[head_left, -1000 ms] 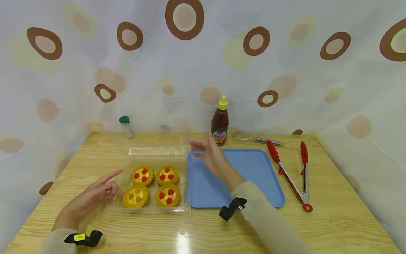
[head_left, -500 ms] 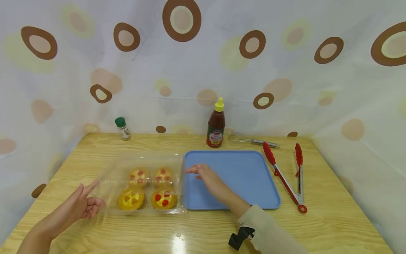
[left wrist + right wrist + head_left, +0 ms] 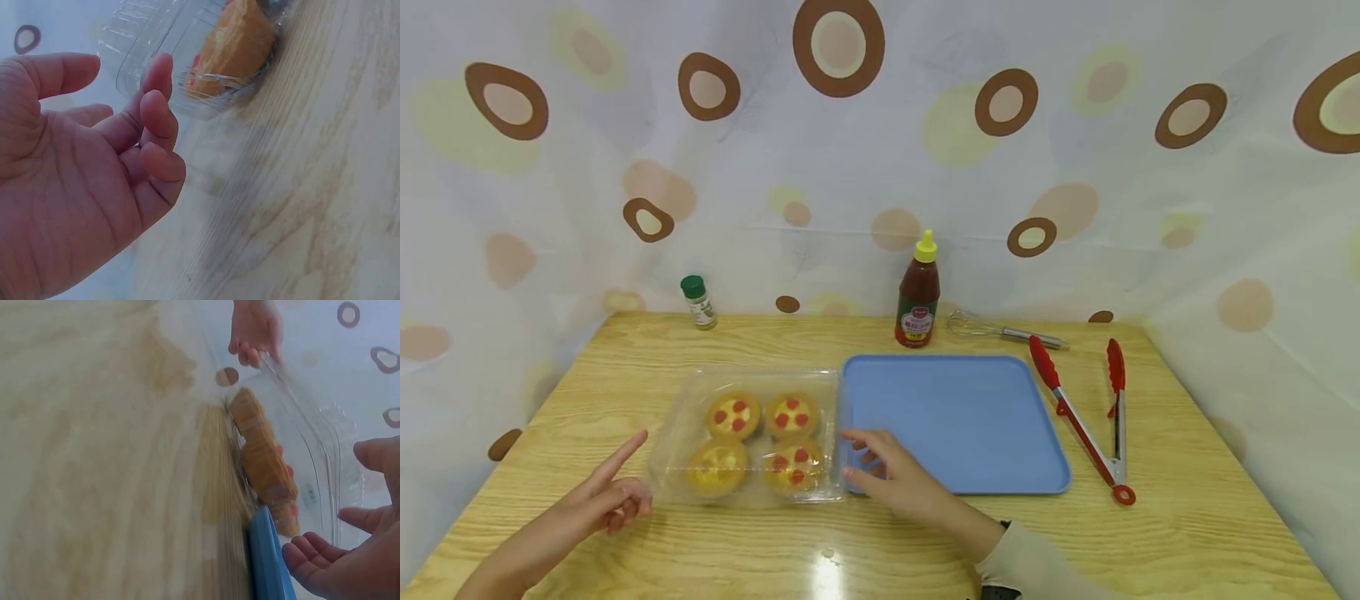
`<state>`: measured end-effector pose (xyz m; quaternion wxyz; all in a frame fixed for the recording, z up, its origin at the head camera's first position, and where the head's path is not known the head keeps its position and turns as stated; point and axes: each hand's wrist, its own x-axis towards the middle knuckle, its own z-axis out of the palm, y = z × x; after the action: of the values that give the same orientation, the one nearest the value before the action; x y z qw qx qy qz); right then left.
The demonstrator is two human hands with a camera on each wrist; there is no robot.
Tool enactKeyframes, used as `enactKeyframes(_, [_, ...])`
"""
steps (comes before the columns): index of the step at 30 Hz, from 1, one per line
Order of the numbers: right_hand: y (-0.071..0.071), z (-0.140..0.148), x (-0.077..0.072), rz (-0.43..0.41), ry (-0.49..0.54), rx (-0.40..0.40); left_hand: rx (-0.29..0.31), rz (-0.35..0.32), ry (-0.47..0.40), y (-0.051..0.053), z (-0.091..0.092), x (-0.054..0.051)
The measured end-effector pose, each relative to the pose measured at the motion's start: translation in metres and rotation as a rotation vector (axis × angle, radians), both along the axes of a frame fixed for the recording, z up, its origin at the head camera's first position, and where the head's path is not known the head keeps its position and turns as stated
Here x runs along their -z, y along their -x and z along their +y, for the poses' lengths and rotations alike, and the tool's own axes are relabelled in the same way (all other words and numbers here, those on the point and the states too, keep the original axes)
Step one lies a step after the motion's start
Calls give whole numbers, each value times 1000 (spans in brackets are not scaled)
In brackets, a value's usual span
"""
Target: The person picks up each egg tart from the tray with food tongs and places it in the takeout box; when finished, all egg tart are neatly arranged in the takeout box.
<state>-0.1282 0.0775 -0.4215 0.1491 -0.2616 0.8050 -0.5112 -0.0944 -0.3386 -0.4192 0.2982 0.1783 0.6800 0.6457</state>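
A clear plastic clamshell box (image 3: 670,433) lies on the table with its lid down. Through the lid show several egg tarts (image 3: 733,415), three with red toppings and one with yellow pieces. By the box's left side is my left hand (image 3: 587,508), index finger extended and the other fingers loosely bent. The left wrist view shows its palm (image 3: 69,194) facing the camera, with nothing in the fingers. At the box's right edge, over the tray, my right hand (image 3: 902,483) has its fingers spread and relaxed. Whether its fingertips touch the box, I cannot tell.
A blue tray (image 3: 962,417) adjoins the box on the right. Red-tipped tongs (image 3: 1093,450) lie right of it. Behind stand a sauce bottle (image 3: 917,296) with a yellow cap and a green-capped seasoning jar (image 3: 700,304). A whisk (image 3: 1000,329) lies near the back wall.
The box's lid, standing up a second ago, has swung down over the tarts. My left hand has drawn back toward the lower left, and my right hand has lowered toward the box's front right.
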Motion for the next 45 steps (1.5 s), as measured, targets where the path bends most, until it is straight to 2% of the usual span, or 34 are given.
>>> enactKeyframes(2, [-4,-2,1,-14,2,-5,-35,22,55,-2,0,1])
enactKeyframes(3, [-6,-3,1,-30,10,-6,-65,-11,95,-4,0,0])
enactKeyframes(6, [-10,-9,2,-118,61,1,-110,-7,150,-6,-1,0])
enactKeyframes(10, [-15,-17,3,-233,145,40,-128,-8,146,-6,0,1])
enactKeyframes(13, [-17,-22,2,-280,190,84,-138,-12,142,-5,2,1])
enactKeyframes(17, [-14,-27,2,-320,250,128,-183,-6,176,0,7,-2])
enactKeyframes(22, [-3,-29,4,-349,314,161,-259,19,230,10,15,-3])
enactKeyframes(30, [13,-29,7,-438,388,196,-304,85,225,23,21,-1])
enactKeyframes(35, [17,-31,9,-480,429,217,-325,73,227,27,22,-1])
enactKeyframes(41, [18,-33,8,-496,448,236,-341,115,168,31,26,-1])
enactKeyframes(45, [18,-34,9,-477,438,258,-327,133,115,33,25,0])
